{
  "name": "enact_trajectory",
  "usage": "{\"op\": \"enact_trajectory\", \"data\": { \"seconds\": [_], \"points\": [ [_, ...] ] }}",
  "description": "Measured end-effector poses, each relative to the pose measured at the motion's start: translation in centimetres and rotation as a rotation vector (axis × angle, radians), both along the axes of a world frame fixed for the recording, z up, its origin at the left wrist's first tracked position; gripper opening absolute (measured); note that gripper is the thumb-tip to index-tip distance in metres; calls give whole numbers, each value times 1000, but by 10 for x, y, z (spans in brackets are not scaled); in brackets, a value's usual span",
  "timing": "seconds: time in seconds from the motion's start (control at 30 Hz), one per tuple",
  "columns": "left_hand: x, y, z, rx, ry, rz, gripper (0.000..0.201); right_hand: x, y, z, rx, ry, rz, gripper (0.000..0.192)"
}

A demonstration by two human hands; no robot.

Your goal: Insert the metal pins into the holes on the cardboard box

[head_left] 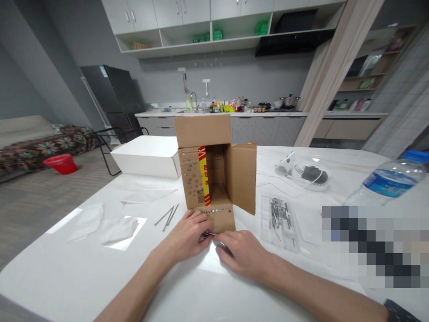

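Head view: a thin metal nail (211, 234) is pinched between the left hand (189, 237) and the right hand (243, 255), held together at the lower flap of an open cardboard box (214, 174) studded with nail heads. Loose nails (166, 216) lie left on the white table (67, 268); a clear tray of nails (279, 214) sits right.

White flat box (145, 156) lying behind on the white table (83, 268); folded white cloths (103, 226) sitting at left; water bottle (389, 181) lying at right; white corded device (301, 172) resting beyond; red basin (62, 163) sitting on floor; black refrigerator (110, 96) standing behind.
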State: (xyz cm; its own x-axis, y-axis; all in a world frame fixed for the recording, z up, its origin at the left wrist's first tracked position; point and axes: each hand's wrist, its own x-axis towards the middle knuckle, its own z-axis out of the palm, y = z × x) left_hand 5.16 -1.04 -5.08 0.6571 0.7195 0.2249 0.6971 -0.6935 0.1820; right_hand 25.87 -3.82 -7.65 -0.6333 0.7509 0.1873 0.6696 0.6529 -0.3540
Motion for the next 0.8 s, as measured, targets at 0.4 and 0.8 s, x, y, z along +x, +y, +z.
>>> {"op": "enact_trajectory", "data": {
  "seconds": [0.4,0.8],
  "points": [
    [0,0,1,-14,-11,0,8,0,0,-2,9,8,1,24],
    [1,0,2,-32,-101,33,9,0,1,-2,21,5,-1,24]
  ]
}}
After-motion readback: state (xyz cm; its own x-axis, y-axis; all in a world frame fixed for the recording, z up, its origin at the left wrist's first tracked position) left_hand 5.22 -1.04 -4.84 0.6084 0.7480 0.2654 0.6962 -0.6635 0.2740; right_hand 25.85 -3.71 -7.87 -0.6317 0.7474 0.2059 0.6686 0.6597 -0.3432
